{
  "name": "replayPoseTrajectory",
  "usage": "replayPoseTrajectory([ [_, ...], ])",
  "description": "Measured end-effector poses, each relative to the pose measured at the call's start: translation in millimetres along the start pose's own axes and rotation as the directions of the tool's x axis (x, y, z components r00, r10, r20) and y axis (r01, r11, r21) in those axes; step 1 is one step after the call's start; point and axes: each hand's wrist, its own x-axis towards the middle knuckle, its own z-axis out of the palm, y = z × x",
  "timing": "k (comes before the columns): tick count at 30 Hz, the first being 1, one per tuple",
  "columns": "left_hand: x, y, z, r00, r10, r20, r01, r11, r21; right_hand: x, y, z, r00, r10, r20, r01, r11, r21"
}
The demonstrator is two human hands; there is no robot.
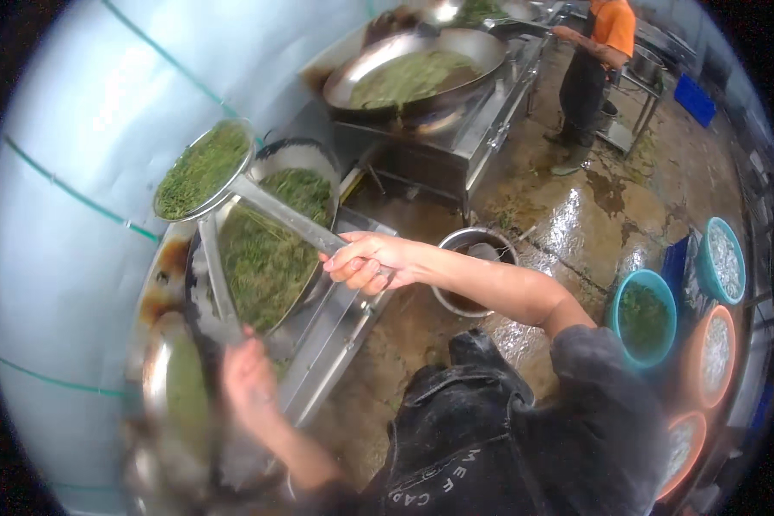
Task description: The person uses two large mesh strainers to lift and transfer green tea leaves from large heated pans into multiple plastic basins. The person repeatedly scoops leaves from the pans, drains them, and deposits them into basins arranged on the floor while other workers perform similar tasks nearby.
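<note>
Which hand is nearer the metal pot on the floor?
Right. The right hand, around a steel handle, is just left of the metal pot in the picture; the left hand is farther left and lower.

A dark grey short-sleeved top (598, 378) shows beside a creased black apron (456, 413) with white lettering (461, 470).

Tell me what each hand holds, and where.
The right hand grips a scoop of greens by its handle; the left hand, blurred, grips a second metal handle; both near the end.
</note>
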Motion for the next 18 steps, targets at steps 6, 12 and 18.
replayPoseTrajectory([
  [6,124,-22,68,0.945,-0.178,0.274,0.134,0.976,0.173,-48,-86,-50,0.978,-0.145,-0.153,0.141,0.989,-0.031],
  [12,233,-67,169,0.904,-0.294,0.311,0.180,0.920,0.347,-116,-179,-82,0.848,-0.322,-0.420,0.181,0.922,-0.343],
  [18,306,-123,239,0.910,-0.342,0.235,0.150,0.799,0.582,-184,-251,-147,0.584,-0.470,-0.662,-0.192,0.712,-0.675],
])
